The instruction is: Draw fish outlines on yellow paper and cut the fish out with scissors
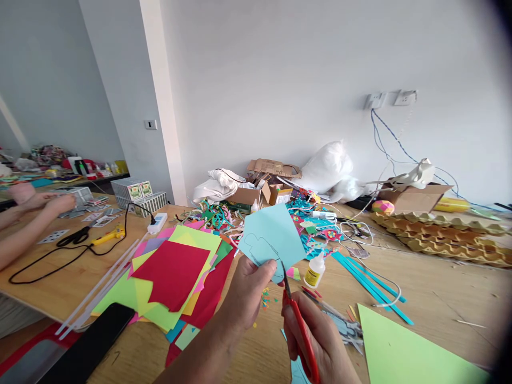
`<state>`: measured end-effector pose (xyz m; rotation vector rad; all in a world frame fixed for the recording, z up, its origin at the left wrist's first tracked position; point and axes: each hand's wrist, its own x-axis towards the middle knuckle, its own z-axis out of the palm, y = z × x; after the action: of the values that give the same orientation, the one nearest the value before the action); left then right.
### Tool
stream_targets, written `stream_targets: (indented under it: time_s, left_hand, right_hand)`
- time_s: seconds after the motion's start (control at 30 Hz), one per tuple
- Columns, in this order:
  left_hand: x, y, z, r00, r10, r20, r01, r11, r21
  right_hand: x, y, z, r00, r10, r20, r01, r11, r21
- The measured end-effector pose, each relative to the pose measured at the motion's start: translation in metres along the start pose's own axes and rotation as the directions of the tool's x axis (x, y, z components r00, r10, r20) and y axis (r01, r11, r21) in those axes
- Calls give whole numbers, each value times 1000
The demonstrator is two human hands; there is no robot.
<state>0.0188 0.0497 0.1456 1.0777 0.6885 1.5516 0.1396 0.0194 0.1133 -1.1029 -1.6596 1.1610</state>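
My left hand (254, 282) pinches the lower edge of a light blue sheet of paper (276, 229), thumb on top. A dark outline is drawn on the sheet's left and lower part. Red-handled scissors (298, 325) are gripped in my right hand (316, 330). Their blades meet the lower edge of the paper, just right of my left thumb. How far the blades are apart is hard to see. Below my right hand lie light blue paper pieces (299, 370), partly hidden.
Stacked coloured sheets (172, 272) and a black phone (92, 341) lie left. A glue bottle (314, 271), blue strips (372, 282) and a light green sheet (408, 346) are right. Behind stand cardboard boxes (248, 196) and egg trays (440, 240). Another person's hands (60, 202) handle cards far left.
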Motion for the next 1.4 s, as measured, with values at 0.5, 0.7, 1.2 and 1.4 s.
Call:
stream_targets:
  time_s: [0.5, 0.7, 1.2, 1.4]
  left_hand:
    - [1, 3, -1, 998, -8, 59, 9, 1000, -21]
    - [2, 7, -1, 997, -13, 80, 15, 999, -31]
    - [2, 3, -7, 997, 31, 70, -27, 998, -52]
    - [3, 8, -7, 994, 21, 111, -18, 999, -31]
  right_hand:
    - [1, 9, -4, 1000, 24, 14, -25, 999, 35]
    - [0, 4, -8, 1000, 6, 28, -6, 1000, -20]
    - [-1, 1, -9, 999, -25, 21, 28, 990, -135]
    - [-1, 1, -12, 998, -45, 51, 53, 982, -180]
